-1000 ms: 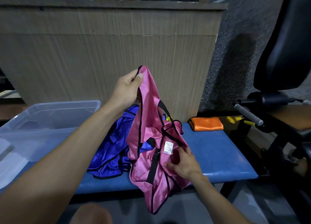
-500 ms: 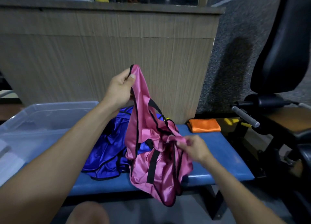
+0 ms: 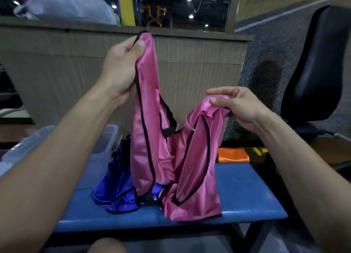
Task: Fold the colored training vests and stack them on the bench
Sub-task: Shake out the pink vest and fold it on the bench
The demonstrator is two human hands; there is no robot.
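The person has the pink vest (image 3: 171,157) held up over the bench (image 3: 247,192), one strap in each hand. The left hand (image 3: 121,66) is clamped round the top of one strap, thumb pressing the black trim, and it sits higher than the other. The right hand (image 3: 241,108) has the second strap draped over its curled lower fingers with the thumb on the cloth, while the index finger sticks out straight above it, so that grip looks pretty loose. The vest's bottom hem is bunched on the bench, touching the blue vest (image 3: 117,192) that lies crumpled on the bench just left of it. A folded orange vest (image 3: 232,155) sits at the back of the bench, to the right. A clear bin (image 3: 106,136) stands at the bench's left end. What could go wrong: this fabric looks slick, so the strap may slide off the right fingers and the whole thing collapses again. The straps also look twisted, meaning a fold now would come out lopsided. And dragging the hem could pull the blue vest off the bench's front edge.
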